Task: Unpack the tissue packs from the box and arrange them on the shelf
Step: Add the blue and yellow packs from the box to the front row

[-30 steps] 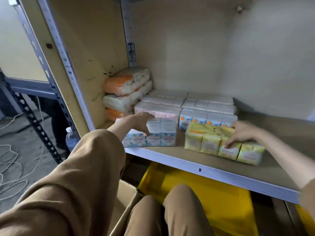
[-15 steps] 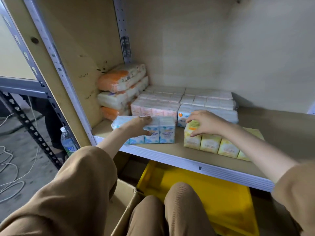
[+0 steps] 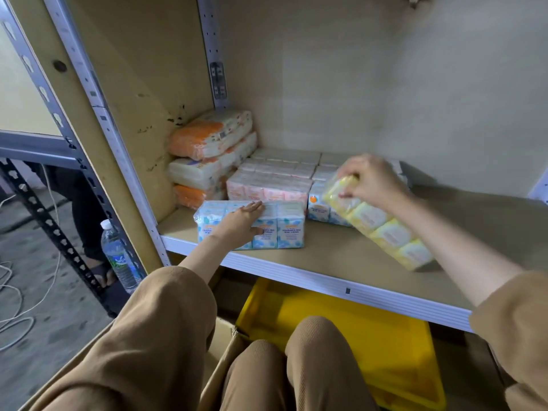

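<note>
soft packs, grip by the end

the left hand (image 3: 237, 222) lies flat, fingers straight, on the blue pack (image 3: 281, 226) at the shelf (image 3: 341, 256) front. at its 3 o'clock the right hand (image 3: 370, 179) clamps the yellow pack (image 3: 382, 229) by its raised 12 o'clock end. likely light, squashy, slick-wrapped: grip across a short end.

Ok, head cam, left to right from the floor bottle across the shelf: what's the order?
In order: water bottle → stack of orange packs → blue pack under the left hand → yellow pack, tilted, gripped by the right hand.
</note>
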Motion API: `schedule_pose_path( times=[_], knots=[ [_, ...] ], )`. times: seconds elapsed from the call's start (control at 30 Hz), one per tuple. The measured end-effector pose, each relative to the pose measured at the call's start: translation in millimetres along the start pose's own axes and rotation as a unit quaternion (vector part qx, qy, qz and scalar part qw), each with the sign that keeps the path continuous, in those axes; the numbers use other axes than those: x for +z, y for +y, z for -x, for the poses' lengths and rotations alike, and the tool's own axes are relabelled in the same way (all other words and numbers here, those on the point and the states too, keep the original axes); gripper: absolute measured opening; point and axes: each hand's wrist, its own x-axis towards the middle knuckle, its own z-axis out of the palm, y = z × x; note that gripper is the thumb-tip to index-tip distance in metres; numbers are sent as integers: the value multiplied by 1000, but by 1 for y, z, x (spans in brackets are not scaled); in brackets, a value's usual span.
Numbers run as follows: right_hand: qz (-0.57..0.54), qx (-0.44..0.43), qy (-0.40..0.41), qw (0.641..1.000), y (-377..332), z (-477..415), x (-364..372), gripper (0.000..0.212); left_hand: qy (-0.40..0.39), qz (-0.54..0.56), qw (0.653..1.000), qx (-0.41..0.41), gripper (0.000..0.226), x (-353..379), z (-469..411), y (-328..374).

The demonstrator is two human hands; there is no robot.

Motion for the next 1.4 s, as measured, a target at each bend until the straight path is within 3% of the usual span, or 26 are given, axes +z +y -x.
schedule_pose_path(
  times=[0.1, 0.17, 0.3, 0.33, 0.4, 0.53, 0.63, 0.8, 0.93, 1.0, 1.07, 1.13, 1.17, 1.4],
  knots=[
    [-129, 78, 185, 971, 8, 0, -29, 35, 6, 8, 1000, 0, 66, 1, 1, 1],
    [-186, 147, 248, 939, 20, 10, -29, 36, 12, 12, 1000, 0, 65, 1, 2, 1],
    [-331, 266, 352, 834, 48, 40, -10, 26, 21, 9, 1000, 0, 64, 3, 2, 1],
    [-362, 282, 370, 808, 54, 48, -9, 17, 23, 8, 1000, -1, 64, 4, 2, 1],
    [-396, 306, 400, 768, 65, 67, -7, 28, 25, 5, 1000, -2, 64, 6, 2, 1],
    [-419, 345, 413, 732, 85, 110, 9, 34, 29, 8, 1000, -4, 64, 7, 1, 1],
    [-384, 389, 378, 748, 96, 134, 30, 13, 33, -1, 999, -6, 64, 7, 2, 1],
    [-237, 407, 266, 841, 92, 148, 43, 34, 25, -4, 1000, -5, 64, 6, 3, 3],
    [-95, 257, 286, 918, 62, 134, 30, 36, 18, -11, 1000, 3, 65, -1, 7, 5],
    [-59, 181, 213, 958, 55, 118, 28, 36, 46, -27, 999, -1, 66, -4, 10, 10],
    [-29, 148, 59, 987, 50, 101, 28, 45, 78, -32, 996, -34, 71, -2, 15, 14],
    [17, 136, -81, 987, 47, 89, 31, 59, 85, -30, 994, -61, 75, 3, 19, 14],
    [38, 132, -113, 984, 47, 86, 34, 63, 82, -28, 994, -63, 76, 6, 20, 12],
    [70, 139, -69, 985, 42, 86, 43, 51, 79, 30, 996, -26, 71, 5, 4, -10]
  ],
)
